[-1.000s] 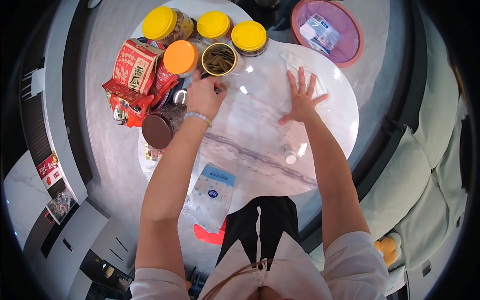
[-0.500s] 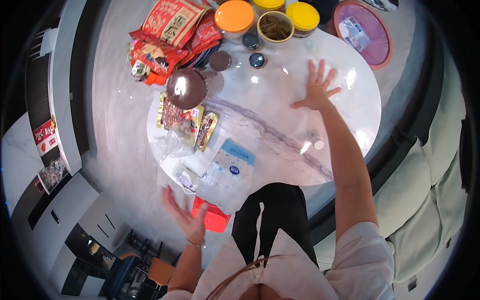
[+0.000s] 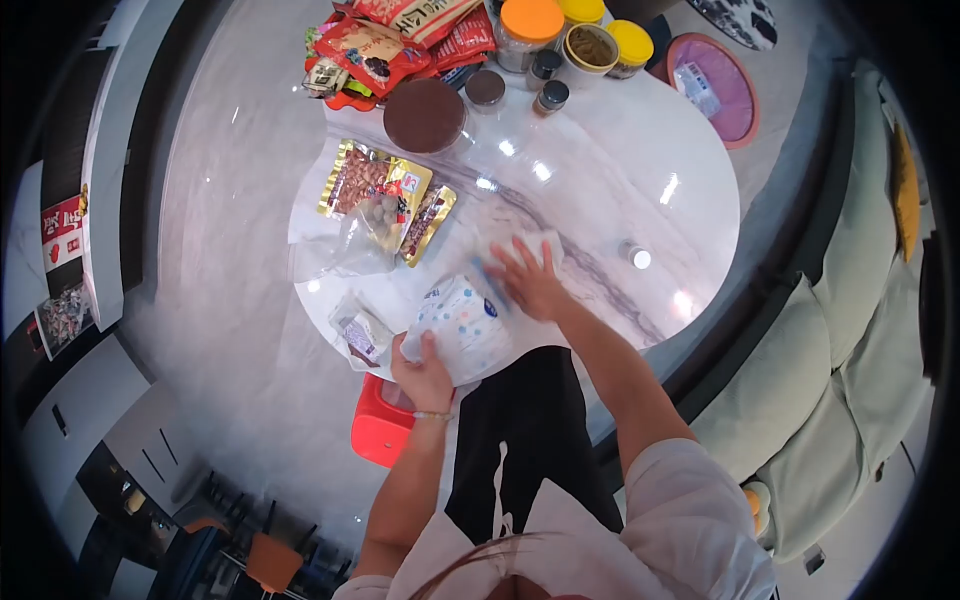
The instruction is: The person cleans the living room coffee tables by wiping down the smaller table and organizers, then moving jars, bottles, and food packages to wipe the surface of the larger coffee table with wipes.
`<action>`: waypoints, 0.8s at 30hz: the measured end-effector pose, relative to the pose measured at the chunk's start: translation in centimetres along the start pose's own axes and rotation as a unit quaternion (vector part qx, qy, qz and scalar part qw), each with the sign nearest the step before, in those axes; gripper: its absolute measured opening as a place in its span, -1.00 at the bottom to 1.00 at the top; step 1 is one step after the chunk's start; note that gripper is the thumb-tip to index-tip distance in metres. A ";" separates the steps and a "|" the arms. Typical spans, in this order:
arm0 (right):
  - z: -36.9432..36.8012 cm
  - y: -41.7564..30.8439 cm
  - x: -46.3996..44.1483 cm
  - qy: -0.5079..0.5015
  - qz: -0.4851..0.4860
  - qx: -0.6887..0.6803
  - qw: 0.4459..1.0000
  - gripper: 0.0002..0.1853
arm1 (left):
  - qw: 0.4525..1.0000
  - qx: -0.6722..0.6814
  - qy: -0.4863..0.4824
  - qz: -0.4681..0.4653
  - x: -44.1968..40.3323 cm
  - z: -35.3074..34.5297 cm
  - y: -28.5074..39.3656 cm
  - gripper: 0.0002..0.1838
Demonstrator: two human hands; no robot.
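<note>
A soft white pack with blue dots (image 3: 455, 325), apparently tissues, rests at the near edge of the round marble table. My left hand (image 3: 424, 378) grips its near left side, thumb on top. At the far right end of the pack is my right hand (image 3: 530, 282), palm down, fingers spread. Something pale and thin shows by its fingertips, too blurred to name. Just left of the pack sits a small white and purple packet (image 3: 362, 332). Beyond it are a clear bag of round items (image 3: 372, 232) and gold snack packets (image 3: 360, 180).
A brown-lidded jar (image 3: 425, 115), a yellow-lidded jar (image 3: 630, 45) and red snack bags (image 3: 375, 55) crowd the far side. A small clear container (image 3: 638, 256) stands at the right. Below the table edge is a red bin (image 3: 380, 425); a pink basin (image 3: 735, 100) lies beyond.
My left hand has come up from beside the table onto the pack. My right hand has drawn back from the far right tabletop to the pack. The view has shifted.
</note>
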State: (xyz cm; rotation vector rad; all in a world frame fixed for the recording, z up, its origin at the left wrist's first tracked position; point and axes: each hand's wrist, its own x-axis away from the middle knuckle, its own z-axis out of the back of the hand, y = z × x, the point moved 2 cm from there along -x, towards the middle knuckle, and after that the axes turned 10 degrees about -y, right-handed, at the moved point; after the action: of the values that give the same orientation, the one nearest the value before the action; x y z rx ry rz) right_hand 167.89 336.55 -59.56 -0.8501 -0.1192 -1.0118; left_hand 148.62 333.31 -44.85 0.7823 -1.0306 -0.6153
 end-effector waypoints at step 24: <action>11.7 31.5 19.5 0.024 -0.061 0.183 0.981 -0.43 | 0.998 -0.057 0.002 -0.040 9.0 -24.2 -0.5 -0.05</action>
State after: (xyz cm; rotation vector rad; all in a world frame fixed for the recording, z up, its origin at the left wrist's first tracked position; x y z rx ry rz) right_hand 206.71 338.62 -60.59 -0.4871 -0.3094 -1.0825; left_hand 174.27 332.80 -47.86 0.7264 -0.9555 -0.7350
